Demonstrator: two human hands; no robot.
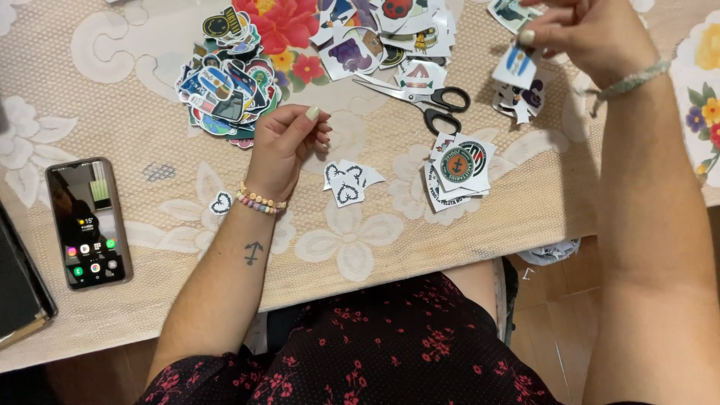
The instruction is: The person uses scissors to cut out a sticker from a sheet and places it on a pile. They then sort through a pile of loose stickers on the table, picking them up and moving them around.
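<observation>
My left hand (287, 142) rests on the table with its fingers curled in, holding nothing that I can see, next to a small stack of white heart stickers (347, 182). My right hand (589, 34) is raised at the upper right and pinches a small light blue and white sticker (514, 66) between thumb and fingers. Below that sticker lies a little heap of cut stickers (523, 99). Black-handled scissors (424, 97) lie shut between my two hands.
A beige lace tablecloth (375, 240) covers the table. A pile of colourful stickers (225, 82) lies at upper left, more stickers (382, 34) at top centre, round badge stickers (457, 169) right of centre. A phone (88, 223) with lit screen lies left, a dark notebook (19, 289) beside it.
</observation>
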